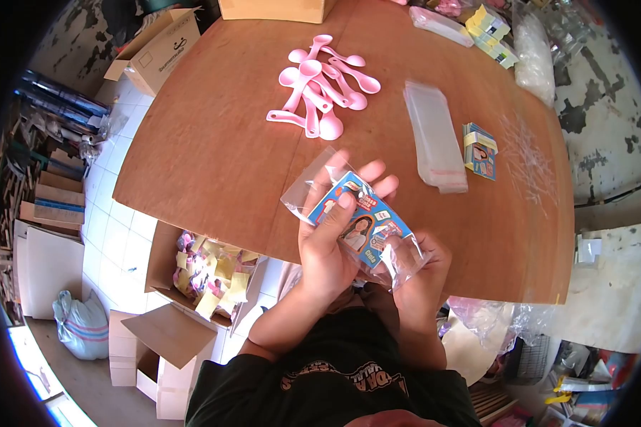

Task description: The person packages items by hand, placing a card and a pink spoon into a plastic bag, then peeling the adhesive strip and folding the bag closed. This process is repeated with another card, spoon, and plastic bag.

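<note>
A blue printed card (367, 231) with a portrait on it is in front of me, with clear plastic film around it. My left hand (327, 245) holds it from the left, thumb pressed on its face and fingers behind it. The clear plastic bag (300, 193) sticks out past the card's upper left end. At the lower right, my right hand (421, 274) is closed on the bag's other end; crumpled film partly covers its fingertips. Beyond my hands lies a loose pile of pink plastic measuring spoons (313, 85) on the brown wooden table (214, 142).
On the right are a stack of clear bags (434, 135), a banded bundle of cards (481, 151) and scattered clear strips (528, 160). A carton (271, 8) stands at the far edge. Below the table's left edge, an open box (165, 260) holds packed pink and yellow items.
</note>
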A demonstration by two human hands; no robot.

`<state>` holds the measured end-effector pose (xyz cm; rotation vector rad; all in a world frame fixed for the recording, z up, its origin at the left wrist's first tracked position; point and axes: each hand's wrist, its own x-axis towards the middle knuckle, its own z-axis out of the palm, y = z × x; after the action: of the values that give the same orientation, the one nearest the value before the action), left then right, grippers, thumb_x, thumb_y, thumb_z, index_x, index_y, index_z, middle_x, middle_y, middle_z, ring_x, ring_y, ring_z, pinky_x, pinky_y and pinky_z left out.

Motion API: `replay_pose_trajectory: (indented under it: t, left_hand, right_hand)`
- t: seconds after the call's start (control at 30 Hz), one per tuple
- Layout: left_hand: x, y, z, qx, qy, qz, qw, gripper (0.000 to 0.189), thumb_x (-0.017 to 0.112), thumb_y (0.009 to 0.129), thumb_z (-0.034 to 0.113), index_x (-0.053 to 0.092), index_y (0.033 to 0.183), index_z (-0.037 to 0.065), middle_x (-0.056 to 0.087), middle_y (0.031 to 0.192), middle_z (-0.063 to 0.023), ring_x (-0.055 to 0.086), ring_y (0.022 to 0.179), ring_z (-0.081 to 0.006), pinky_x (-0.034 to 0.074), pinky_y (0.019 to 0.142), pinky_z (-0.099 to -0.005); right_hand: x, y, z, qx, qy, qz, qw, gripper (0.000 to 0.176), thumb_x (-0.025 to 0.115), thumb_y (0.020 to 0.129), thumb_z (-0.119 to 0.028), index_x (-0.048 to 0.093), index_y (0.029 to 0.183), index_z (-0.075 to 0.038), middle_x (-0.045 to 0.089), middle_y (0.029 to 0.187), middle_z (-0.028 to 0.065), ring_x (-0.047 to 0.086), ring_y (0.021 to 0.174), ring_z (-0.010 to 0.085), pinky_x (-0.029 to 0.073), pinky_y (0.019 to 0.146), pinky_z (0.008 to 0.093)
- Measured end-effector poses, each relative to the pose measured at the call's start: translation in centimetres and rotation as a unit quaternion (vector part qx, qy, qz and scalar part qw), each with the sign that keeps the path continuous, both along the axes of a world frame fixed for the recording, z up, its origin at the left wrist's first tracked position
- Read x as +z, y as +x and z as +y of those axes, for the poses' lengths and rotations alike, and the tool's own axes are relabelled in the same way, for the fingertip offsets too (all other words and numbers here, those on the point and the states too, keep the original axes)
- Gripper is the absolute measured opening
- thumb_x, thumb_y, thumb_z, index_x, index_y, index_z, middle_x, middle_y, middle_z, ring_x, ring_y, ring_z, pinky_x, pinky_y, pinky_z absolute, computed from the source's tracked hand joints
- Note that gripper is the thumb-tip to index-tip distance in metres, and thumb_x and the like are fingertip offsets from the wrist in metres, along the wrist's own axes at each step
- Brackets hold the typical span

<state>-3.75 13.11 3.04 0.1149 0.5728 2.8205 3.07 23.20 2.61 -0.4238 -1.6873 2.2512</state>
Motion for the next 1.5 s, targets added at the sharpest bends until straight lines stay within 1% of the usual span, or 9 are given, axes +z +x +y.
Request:
replay_pose_trajectory:
  t: [0.33, 0.73, 0.83, 0.9, 1.0, 1.1, 1.3, 1.43, 1.5]
  left_hand:
    - [-0.3, -0.2, -0.7, -0.058, -0.013, -0.015, 0.998, 0.049, 0.052, 0.09, 0.01, 0.034, 0.134, 0.002, 0.058, 0.115, -0.0236, 0.059, 0.107, -0.0339, 0.054, 0.083, -0.0438]
    - [-1.3, 1.0, 0.1, -0.108, -0.007, 0.018, 0.994, 0.056, 0.055, 0.084, 0.009, 0.033, 0.135, 0.002, 0.062, 0.109, -0.0196, 0.061, 0.103, -0.0318, 0.049, 0.09, -0.0445]
    - [-1.3, 0.5, -0.2, -0.072, 0.011, -0.029, 0.997, 0.054, 0.055, 0.085, 0.011, 0.034, 0.134, 0.002, 0.064, 0.1, -0.0157, 0.063, 0.096, -0.0294, 0.049, 0.09, -0.0442]
    - [-1.0, 0.3, -1.5, -0.081, 0.03, -0.049, 0.995, 0.049, 0.052, 0.09, 0.011, 0.036, 0.135, 0.003, 0.062, 0.094, -0.0131, 0.063, 0.093, -0.0267, 0.051, 0.085, -0.0408]
    - [-1.3, -0.6, -3.6, -0.067, 0.093, -0.098, 0.989, 0.045, 0.051, 0.09, 0.012, 0.039, 0.133, 0.005, 0.063, 0.091, -0.0112, 0.064, 0.087, -0.0235, 0.053, 0.082, -0.0426]
    - [-1.1, -1.5, -5.4, 0.024, 0.093, -0.121, 0.988, 0.039, 0.051, 0.091, 0.011, 0.044, 0.128, 0.004, 0.062, 0.091, -0.0094, 0.063, 0.084, -0.0201, 0.053, 0.081, -0.0396]
    - [-1.6, -2.2, -6.1, 0.096, 0.094, -0.111, 0.985, 0.037, 0.052, 0.09, 0.009, 0.044, 0.127, 0.005, 0.059, 0.093, -0.0094, 0.06, 0.086, -0.022, 0.051, 0.082, -0.0393]
    - [-1.3, -1.7, -5.8, 0.077, 0.077, -0.124, 0.986, 0.039, 0.051, 0.09, 0.009, 0.043, 0.128, 0.006, 0.058, 0.096, -0.0104, 0.059, 0.088, -0.0233, 0.05, 0.083, -0.0405]
    - [-0.8, -1.6, -5.7, 0.078, 0.07, -0.133, 0.985, 0.039, 0.051, 0.09, 0.008, 0.043, 0.128, 0.006, 0.058, 0.096, -0.0108, 0.059, 0.088, -0.0238, 0.05, 0.083, -0.0409]
  right_hand:
    - [0.0, -0.7, -1.2, 0.019, -0.044, -0.024, 0.999, 0.009, 0.063, 0.087, -0.004, 0.06, 0.088, 0.004, 0.064, 0.081, 0.0063, 0.06, 0.07, 0.0084, 0.049, 0.064, 0.0223]
    - [-0.4, -1.4, -1.6, 0.027, -0.052, 0.057, 0.997, 0.008, 0.065, 0.084, -0.002, 0.058, 0.086, 0.003, 0.063, 0.091, 0.0097, 0.06, 0.083, 0.011, 0.05, 0.076, 0.0248]
    - [-0.1, -1.2, -2.3, -0.116, 0.227, 0.137, 0.957, 0.021, 0.067, 0.081, 0.002, 0.059, 0.1, 0.003, 0.061, 0.1, 0.0141, 0.06, 0.092, 0.0159, 0.05, 0.076, 0.0269]
    - [0.9, -1.3, -0.7, -0.108, 0.529, 0.215, 0.814, 0.027, 0.071, 0.077, -0.001, 0.062, 0.102, -0.002, 0.061, 0.099, 0.0136, 0.061, 0.091, 0.0211, 0.051, 0.077, 0.0298]
    - [1.9, -0.8, 1.6, 0.079, 0.587, 0.295, 0.75, 0.025, 0.073, 0.074, -0.003, 0.066, 0.097, -0.007, 0.062, 0.097, 0.0121, 0.062, 0.087, 0.0254, 0.053, 0.075, 0.0319]
    - [3.3, -1.6, 2.6, 0.146, 0.545, 0.264, 0.782, 0.021, 0.075, 0.071, -0.005, 0.069, 0.09, -0.009, 0.062, 0.094, 0.0098, 0.063, 0.084, 0.0258, 0.053, 0.072, 0.0315]
    - [4.3, -15.9, 5.9, 0.078, 0.655, 0.252, 0.708, 0.013, 0.063, 0.079, -0.008, 0.064, 0.091, -0.005, 0.066, 0.091, 0.0099, 0.061, 0.087, 0.0296, 0.047, 0.074, 0.0389]
    - [3.2, -25.0, 6.2, 0.119, 0.644, 0.092, 0.75, 0.015, 0.066, 0.075, -0.014, 0.067, 0.087, -0.007, 0.066, 0.075, 0.0125, 0.065, 0.07, 0.0308, 0.05, 0.065, 0.039]
    - [1.4, -29.0, 6.6, 0.17, 0.687, 0.084, 0.702, 0.022, 0.066, 0.076, -0.014, 0.065, 0.094, -0.001, 0.066, 0.069, 0.0145, 0.065, 0.062, 0.0279, 0.051, 0.061, 0.0372]
